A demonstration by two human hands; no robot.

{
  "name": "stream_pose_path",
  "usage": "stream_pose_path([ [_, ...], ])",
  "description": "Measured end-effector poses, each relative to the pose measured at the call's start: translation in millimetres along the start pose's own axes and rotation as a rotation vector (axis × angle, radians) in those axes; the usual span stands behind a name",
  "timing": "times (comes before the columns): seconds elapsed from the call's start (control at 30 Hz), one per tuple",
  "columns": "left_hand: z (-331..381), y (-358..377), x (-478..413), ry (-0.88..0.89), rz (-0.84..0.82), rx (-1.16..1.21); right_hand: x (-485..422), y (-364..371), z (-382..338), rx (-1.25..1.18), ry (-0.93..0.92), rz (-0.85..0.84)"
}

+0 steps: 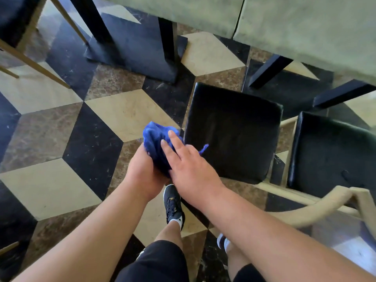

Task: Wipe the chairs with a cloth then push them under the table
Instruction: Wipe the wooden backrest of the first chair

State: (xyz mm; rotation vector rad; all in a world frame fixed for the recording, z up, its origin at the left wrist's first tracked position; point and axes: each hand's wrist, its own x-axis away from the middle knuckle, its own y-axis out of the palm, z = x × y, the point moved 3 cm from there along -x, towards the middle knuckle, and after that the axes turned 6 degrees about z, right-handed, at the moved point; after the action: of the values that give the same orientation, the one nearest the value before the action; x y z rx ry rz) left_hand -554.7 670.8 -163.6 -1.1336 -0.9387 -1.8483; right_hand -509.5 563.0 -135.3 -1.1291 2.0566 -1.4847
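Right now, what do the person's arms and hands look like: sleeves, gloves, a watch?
The left hand and right hand are ungloved, with no ring, watch or band showing. The left arm and right arm are bare, with no sleeve in view.

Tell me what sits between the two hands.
The cloth, bunched up: the left hand holds it from the left and the right hand lays straight fingers over it, as the head view shows.
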Motion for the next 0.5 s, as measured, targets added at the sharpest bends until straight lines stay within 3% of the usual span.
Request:
stream_pose_path([
  [0.2, 2, 22, 11, -0.008, -0.008, -0.069, 70, -5, 21, 0.016, 0.041, 0.034],
  [0.3, -1, 36, 5, 0.224, 0.108, -0.287, 107, -16, 39, 0.0, -0.014, 0.033],
  [0.43, -15, 45, 1, 0.626, 0.281, -0.905, 154, -27, 70, -0.039, -0.096, -0.051],
  [0.5, -18, 46, 1, 0.755, 0.318, -1.015, 179, -35, 90, -0.035, -0.121, -0.056],
])
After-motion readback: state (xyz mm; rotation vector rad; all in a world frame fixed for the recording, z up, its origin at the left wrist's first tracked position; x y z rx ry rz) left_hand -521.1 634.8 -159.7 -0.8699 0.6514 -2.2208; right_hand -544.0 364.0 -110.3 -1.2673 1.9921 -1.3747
